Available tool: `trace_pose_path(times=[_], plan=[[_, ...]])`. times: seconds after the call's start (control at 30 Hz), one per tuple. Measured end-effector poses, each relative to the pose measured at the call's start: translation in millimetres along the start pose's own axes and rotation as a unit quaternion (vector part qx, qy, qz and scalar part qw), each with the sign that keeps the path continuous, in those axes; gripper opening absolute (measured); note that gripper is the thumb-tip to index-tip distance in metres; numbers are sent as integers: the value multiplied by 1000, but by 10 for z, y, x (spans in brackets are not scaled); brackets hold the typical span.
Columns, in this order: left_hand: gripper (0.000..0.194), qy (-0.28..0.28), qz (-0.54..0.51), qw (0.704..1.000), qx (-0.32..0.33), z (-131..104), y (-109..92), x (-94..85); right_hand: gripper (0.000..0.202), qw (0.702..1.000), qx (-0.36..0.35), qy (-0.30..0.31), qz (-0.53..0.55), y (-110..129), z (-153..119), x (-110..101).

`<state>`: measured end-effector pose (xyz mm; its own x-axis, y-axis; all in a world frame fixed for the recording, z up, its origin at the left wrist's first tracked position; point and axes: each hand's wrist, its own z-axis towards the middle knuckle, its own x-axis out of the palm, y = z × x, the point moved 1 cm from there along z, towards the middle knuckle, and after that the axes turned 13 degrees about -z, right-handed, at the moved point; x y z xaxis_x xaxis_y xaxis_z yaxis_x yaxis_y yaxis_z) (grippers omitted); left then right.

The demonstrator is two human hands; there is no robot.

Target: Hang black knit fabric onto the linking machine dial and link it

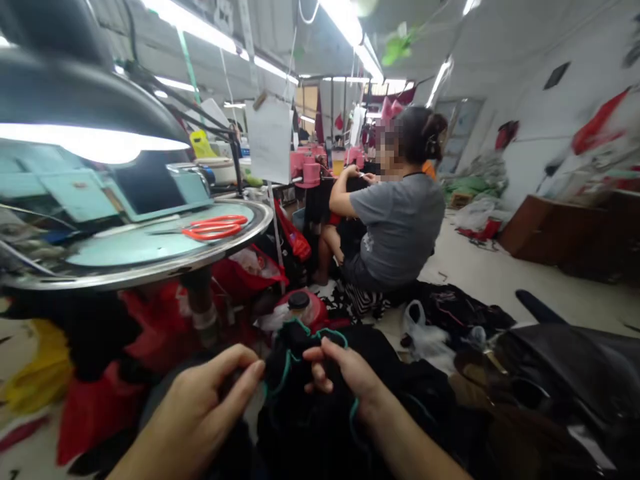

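Black cloth with a teal edge (287,373) lies across my lap, its trim running in wavy loops. My left hand (205,407) is closed in a pinch, thumb against forefinger, at the left side of this cloth beside the teal trim. Over the middle of the cloth is my right hand (345,377), with its fingers curled and its thumb close to the forefinger. Anything between those right fingertips is too small to make out. Orange-handled scissors (215,228) rest on the round metal-rimmed table (260,220) up and to the left.
A lamp (90,100) hangs low over the round table. Ahead sits a co-worker (400,220) in a grey shirt near pink machines (307,167). A lidded jar (300,307), a white plastic bag (425,333) and a dark brown bag (575,380) surround my lap.
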<state>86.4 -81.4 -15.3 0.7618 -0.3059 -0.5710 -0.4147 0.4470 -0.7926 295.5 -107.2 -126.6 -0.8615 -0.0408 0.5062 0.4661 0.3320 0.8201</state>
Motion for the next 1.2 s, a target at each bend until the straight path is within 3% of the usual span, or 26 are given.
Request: trace_pose_path(times=[0.1,0.17,0.23,0.3,0.37,0.43,0.57,0.7,0.87,0.97,1.13,1.2], plan=[[37,116,11,993,-6,-101,-44,344,54,997,12,57,48,-58,7,164],[34,174,32,984,-6,-165,-4,526,43,997,-5,42,64,-33,16,242],[32,213,44,976,-20,-234,158,567,35,994,-40,-7,102,33,30,237],[32,232,36,971,-48,-311,410,464,36,988,-56,-35,141,113,47,155],[33,214,32,974,-67,-389,641,282,35,986,-58,-44,147,179,63,43],[32,199,28,977,-70,-449,748,121,39,989,-56,-46,131,208,77,-37],[23,190,-13,981,-27,-438,568,28,44,990,-64,-66,107,179,105,-33],[27,168,-91,981,-17,-256,374,214,46,994,-63,-76,55,133,117,25],[31,100,-247,947,-179,-57,563,699,50,994,-64,-91,11,120,94,-2],[31,92,-267,935,-216,-31,663,851,47,993,-56,-107,-2,76,61,-54],[32,79,-205,961,-169,3,580,811,43,995,12,-93,-21,-154,-10,16],[31,91,-114,981,-127,-27,512,847,46,996,44,-76,-10,-256,-12,116]])
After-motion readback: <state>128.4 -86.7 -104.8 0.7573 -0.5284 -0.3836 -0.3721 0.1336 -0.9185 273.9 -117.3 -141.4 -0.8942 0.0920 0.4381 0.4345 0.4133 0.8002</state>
